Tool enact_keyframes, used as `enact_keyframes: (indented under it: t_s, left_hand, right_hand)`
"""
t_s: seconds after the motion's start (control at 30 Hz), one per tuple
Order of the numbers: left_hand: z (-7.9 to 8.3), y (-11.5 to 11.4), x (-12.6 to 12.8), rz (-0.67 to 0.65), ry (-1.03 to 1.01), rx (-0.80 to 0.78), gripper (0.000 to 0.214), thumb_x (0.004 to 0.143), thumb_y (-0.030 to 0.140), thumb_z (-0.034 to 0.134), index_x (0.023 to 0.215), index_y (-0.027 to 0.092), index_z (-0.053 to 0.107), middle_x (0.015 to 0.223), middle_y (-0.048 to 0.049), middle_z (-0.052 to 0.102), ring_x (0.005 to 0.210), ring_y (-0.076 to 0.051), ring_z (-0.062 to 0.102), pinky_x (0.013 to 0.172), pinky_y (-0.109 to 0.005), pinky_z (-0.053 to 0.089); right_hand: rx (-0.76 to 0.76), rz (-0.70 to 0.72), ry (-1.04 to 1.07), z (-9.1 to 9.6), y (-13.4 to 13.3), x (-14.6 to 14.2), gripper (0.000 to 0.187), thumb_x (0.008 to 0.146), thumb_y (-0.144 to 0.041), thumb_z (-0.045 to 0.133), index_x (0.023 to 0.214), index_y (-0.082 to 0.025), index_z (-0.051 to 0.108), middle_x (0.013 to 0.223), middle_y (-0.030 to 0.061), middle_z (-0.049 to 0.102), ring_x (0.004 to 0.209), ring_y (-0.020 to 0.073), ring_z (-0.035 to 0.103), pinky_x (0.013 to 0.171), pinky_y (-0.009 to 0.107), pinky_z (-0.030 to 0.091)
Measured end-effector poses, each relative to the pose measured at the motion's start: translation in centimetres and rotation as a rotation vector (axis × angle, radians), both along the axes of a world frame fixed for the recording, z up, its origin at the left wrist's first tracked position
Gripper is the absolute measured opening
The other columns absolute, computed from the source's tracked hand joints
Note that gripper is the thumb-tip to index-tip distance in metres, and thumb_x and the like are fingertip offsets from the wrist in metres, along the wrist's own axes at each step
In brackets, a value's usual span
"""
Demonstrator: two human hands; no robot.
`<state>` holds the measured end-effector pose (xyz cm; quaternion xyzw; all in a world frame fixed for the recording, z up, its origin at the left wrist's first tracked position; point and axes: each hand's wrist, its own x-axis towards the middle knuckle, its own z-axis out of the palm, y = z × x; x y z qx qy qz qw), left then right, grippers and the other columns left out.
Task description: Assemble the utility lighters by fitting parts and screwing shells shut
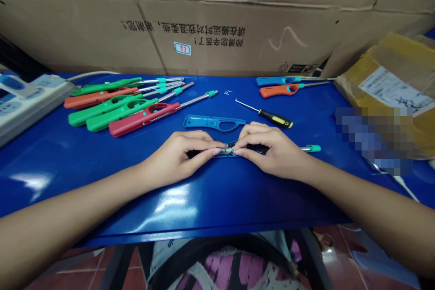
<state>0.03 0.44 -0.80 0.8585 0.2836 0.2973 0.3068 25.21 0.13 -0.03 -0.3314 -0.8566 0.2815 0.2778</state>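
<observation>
An opened blue long-neck gas lighter (224, 150) lies lengthwise at the table's near middle, its inner parts showing between my fingertips. My left hand (185, 150) pinches it with thumb and forefinger. From the other side my right hand (270, 147) has its fingertips closed on the small parts at the lighter's middle. The lighter's metal tube with a teal tip (311, 148) sticks out beyond my right hand; much of the body is hidden by my hands. Just behind lies a loose blue shell half (215, 122), inner side up. A black-and-yellow handled hook tool (277, 119) rests behind my right hand.
Several green, orange and red lighters (142, 117) lie at the left beside a power strip (34, 99). Blue and orange lighters (277, 90) lie at back right. Tiny pieces (227, 93) sit mid-table. A large carton (190, 13) stands behind; a taped parcel (390, 72) is right.
</observation>
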Motion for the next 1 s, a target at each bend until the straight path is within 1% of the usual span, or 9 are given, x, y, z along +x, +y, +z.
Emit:
enact_keyframes:
  t_s: [0.4, 0.77, 1.0]
  left_hand:
    - [0.04, -0.14, -0.02, -0.021, -0.016, -0.008, 0.029, 0.097, 0.017, 0.061, 0.122, 0.024, 0.074, 0.103, -0.0055, 0.076, 0.09, -0.014, 0.072, 0.083, -0.025, 0.057]
    - [0.12, -0.37, 0.09, -0.005, -0.019, -0.018, 0.029, 0.096, 0.017, 0.063, 0.123, 0.025, 0.074, 0.101, -0.0045, 0.076, 0.088, -0.013, 0.072, 0.08, -0.022, 0.057]
    - [0.25, -0.41, 0.04, 0.004, -0.021, 0.04, 0.03, 0.095, 0.015, 0.065, 0.123, 0.022, 0.074, 0.102, -0.0046, 0.076, 0.09, -0.013, 0.071, 0.084, -0.022, 0.056]
  right_hand:
    - [0.019, -0.005, 0.01, -0.14, 0.03, 0.01, 0.012, 0.093, -0.015, 0.065, 0.09, -0.02, 0.076, 0.084, 0.002, 0.069, 0.083, 0.0158, 0.063, 0.081, 0.034, 0.048]
    - [0.039, -0.015, 0.0, -0.26, 0.04, -0.12, 0.012, 0.092, -0.014, 0.067, 0.09, -0.018, 0.077, 0.083, 0.0017, 0.069, 0.083, 0.0143, 0.062, 0.081, 0.033, 0.047]
    - [0.022, -0.064, -0.008, 0.2, -0.14, 0.04, 0.011, 0.091, -0.017, 0.067, 0.092, -0.017, 0.077, 0.085, 0.0041, 0.069, 0.084, 0.0171, 0.062, 0.082, 0.036, 0.048]
